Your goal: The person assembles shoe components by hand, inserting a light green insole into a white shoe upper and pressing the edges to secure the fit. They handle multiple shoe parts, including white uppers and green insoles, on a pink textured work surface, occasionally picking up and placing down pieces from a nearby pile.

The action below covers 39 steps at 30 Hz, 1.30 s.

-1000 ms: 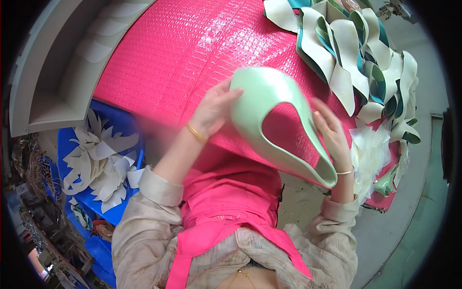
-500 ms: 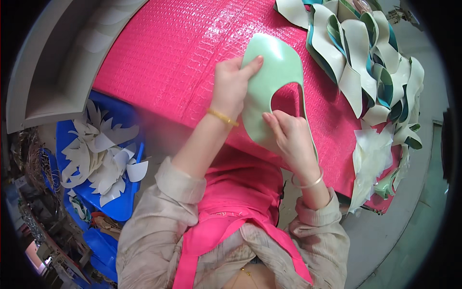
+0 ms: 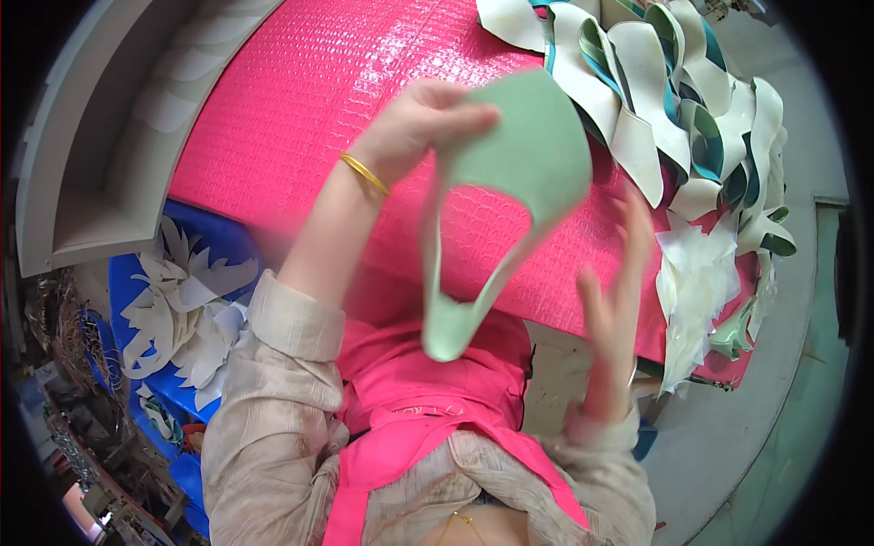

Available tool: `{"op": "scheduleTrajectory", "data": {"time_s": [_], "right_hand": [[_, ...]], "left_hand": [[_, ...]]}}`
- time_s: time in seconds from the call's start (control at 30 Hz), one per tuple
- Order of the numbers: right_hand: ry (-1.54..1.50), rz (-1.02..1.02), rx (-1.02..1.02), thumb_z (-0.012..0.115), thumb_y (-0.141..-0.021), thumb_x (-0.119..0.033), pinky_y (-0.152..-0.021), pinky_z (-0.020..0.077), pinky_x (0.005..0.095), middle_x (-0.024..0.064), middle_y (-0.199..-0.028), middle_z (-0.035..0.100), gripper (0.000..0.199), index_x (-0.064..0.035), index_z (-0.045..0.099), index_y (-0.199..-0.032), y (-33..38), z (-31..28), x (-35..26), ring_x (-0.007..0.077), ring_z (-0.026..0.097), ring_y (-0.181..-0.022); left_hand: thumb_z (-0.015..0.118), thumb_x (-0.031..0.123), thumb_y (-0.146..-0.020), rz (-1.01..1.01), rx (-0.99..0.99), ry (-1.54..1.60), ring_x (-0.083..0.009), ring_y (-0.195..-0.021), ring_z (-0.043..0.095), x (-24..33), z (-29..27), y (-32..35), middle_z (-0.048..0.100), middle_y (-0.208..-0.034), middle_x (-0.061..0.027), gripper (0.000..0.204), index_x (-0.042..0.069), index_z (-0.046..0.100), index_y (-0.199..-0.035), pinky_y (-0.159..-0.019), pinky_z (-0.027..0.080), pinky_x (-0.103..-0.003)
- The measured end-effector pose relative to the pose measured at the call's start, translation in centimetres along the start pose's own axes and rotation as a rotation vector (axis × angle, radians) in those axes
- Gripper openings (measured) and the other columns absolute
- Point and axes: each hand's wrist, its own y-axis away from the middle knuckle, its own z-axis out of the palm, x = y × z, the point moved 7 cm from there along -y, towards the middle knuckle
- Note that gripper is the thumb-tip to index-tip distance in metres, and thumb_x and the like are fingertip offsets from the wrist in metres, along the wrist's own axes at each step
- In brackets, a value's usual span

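A mint-green shoe upper [image 3: 539,136], with a large cut-out and a narrow band around it, hangs over the pink table covering [image 3: 300,118]. My left hand [image 3: 432,126] pinches its edge at the upper left, thumb on top. The band end dangles toward my pink apron. My right hand [image 3: 617,282] is off the piece, to its right, with fingers apart and blurred by motion. Nothing shows in that hand. Beyond it, at the far right of the table, lies a heap of similar shoe uppers [image 3: 637,86], whitish on one side and green or teal on the other.
Thin translucent whitish sheets [image 3: 696,291] lie at the table's right edge. On the left, a blue bin [image 3: 196,214] holds curved white scraps [image 3: 187,305]. A grey open-sided shelf unit [image 3: 100,205] stands against the table's left side.
My right hand has let go of the shoe upper and moved right, opening. The upper has been turned in my left hand, so its cut-out and band now point down toward me.
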Motion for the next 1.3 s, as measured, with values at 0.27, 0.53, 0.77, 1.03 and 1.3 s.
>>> {"op": "scheduleTrajectory", "data": {"time_s": [0.27, 0.53, 0.77, 1.03, 1.3], "right_hand": [[-0.861, 0.37, 0.098, 0.054, -0.09, -0.02, -0.065, 0.0466, 0.021, 0.0047, -0.092, 0.063, 0.025, 0.0008, 0.058, -0.102, -3.5, 2.8, 3.5, 0.0074, 0.058, -0.077], [-0.49, 0.3, 0.131, 0.06, -0.086, -0.019, -0.051, 0.0426, 0.0207, 0.0012, -0.069, 0.062, 0.022, 0.0025, 0.063, -0.083, -6.4, -0.3, 2.5, 0.0054, 0.053, -0.058], [-0.703, 0.423, -0.278, 0.06, -0.085, -0.033, -0.061, 0.0439, 0.0214, 0.0029, -0.079, 0.063, 0.038, 0.003, 0.062, -0.094, -4.6, -0.7, 4.0, 0.0059, 0.055, -0.069], [-0.269, 0.047, 0.474, 0.077, -0.066, -0.015, -0.069, 0.0471, 0.0291, 0.007, -0.09, 0.063, 0.036, 0.0001, 0.06, -0.094, 11.5, -14.9, -0.5, 0.0153, 0.059, -0.08], [1.056, 0.837, 0.597, 0.039, -0.087, -0.052, -0.085, 0.0397, 0.0392, 0.0283, -0.095, 0.058, 0.067, 0.0117, 0.054, -0.1, 18.8, -56.5, 27.9, 0.0366, 0.054, -0.097]], "left_hand": [[0.065, 0.016, -0.079, -0.044, 0.167, -0.837, -0.0063, -0.06, 0.053, 0.7, 8.3, 5.4, 0.06, -0.064, -0.0055, 0.021, -0.005, 0.063, -0.082, -0.055, 0.043, -0.025], [0.058, 0.014, -0.084, 0.05, 0.268, -0.608, -0.0045, -0.058, 0.044, -2.9, 8.5, 6.8, 0.051, -0.06, -0.0008, 0.019, -0.005, 0.061, -0.083, -0.05, 0.038, -0.023], [0.069, 0.007, -0.073, -0.099, -0.022, -0.661, -0.017, -0.062, 0.059, -4.4, 10.7, 15.8, 0.063, -0.075, -0.0137, 0.019, -0.002, 0.063, -0.089, -0.06, 0.046, -0.028], [0.071, 0.017, -0.072, 0.427, -0.264, -0.699, -0.0282, -0.089, 0.051, 0.8, 25.3, 3.2, 0.047, -0.096, -0.0143, 0.029, 0.001, 0.056, -0.09, -0.074, 0.043, -0.034], [0.06, 0.004, -0.077, 0.359, -0.305, -0.781, -0.0268, -0.081, 0.057, -4.0, 27.0, -0.6, 0.056, -0.088, -0.0137, 0.013, -0.001, 0.058, -0.089, -0.072, 0.046, -0.032]]}}
